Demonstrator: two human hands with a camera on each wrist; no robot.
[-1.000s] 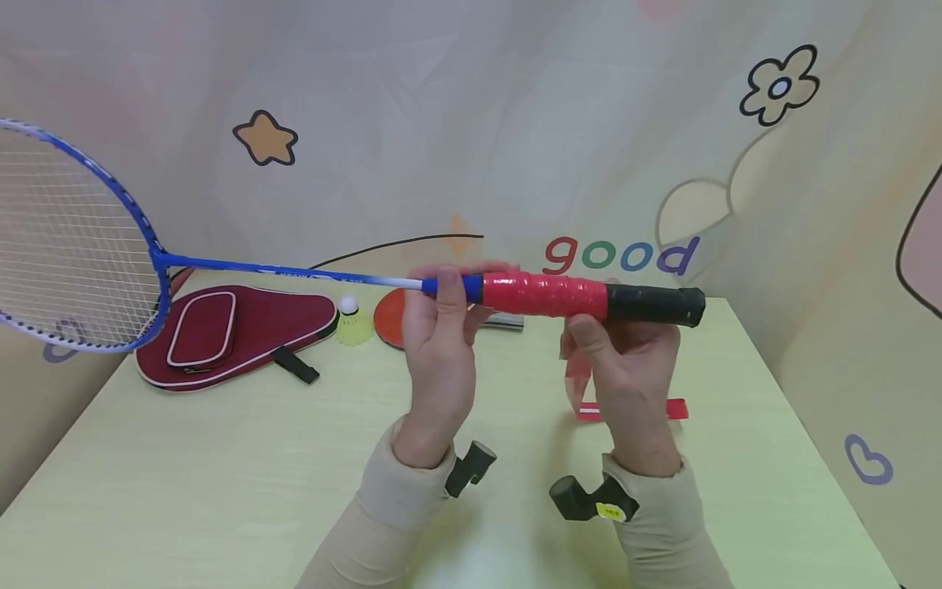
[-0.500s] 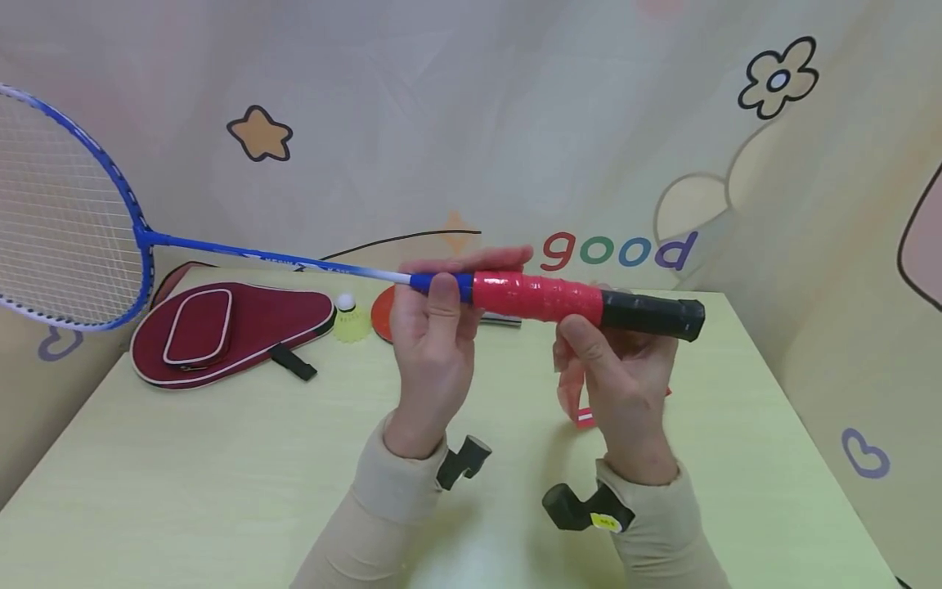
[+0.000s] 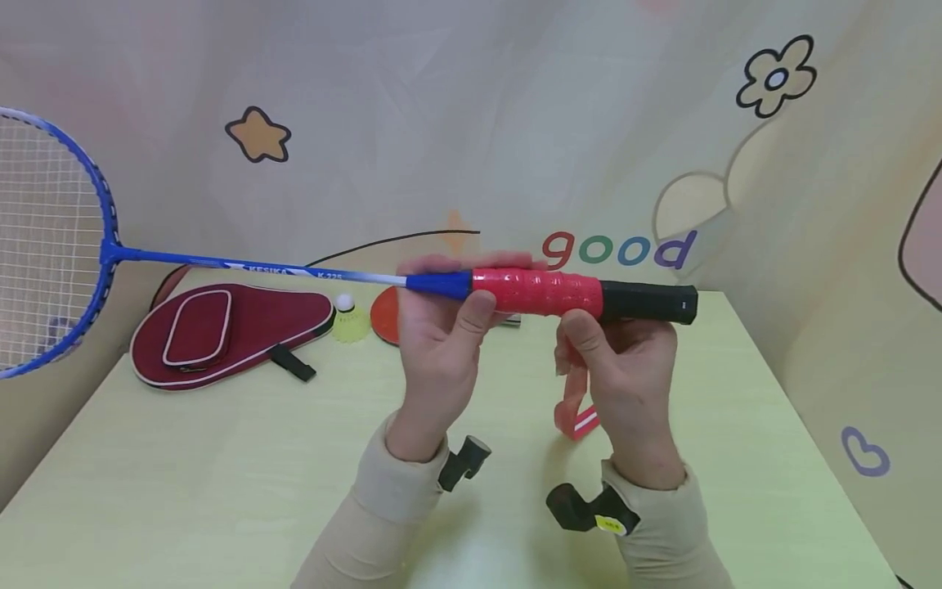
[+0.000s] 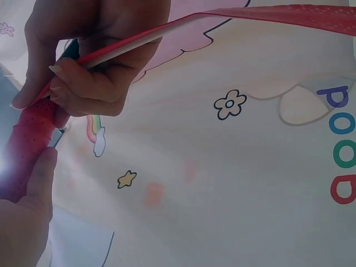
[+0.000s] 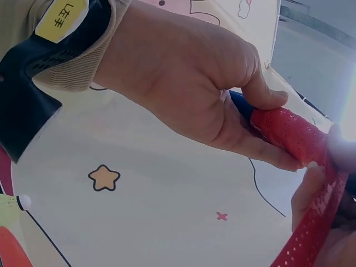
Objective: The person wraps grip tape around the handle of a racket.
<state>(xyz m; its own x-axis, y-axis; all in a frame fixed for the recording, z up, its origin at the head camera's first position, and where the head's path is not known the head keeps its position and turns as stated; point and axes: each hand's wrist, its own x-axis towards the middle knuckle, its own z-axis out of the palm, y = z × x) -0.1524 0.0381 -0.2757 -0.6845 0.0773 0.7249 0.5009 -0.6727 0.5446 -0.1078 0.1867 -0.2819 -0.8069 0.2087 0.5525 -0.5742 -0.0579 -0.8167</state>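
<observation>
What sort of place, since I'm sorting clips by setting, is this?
Likely an indoor filming corner: a table before a creased, printed backdrop, with a camera worn on each wrist.

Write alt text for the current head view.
Two hands hold a blue badminton racket above a pale table, its handle partly red-wrapped; a red strip dangles by the right hand. Behind sit a maroon case, yellow shuttlecock and partly hidden orange paddle.

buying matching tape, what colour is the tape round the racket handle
Red tape, clearest in the head view.
</observation>
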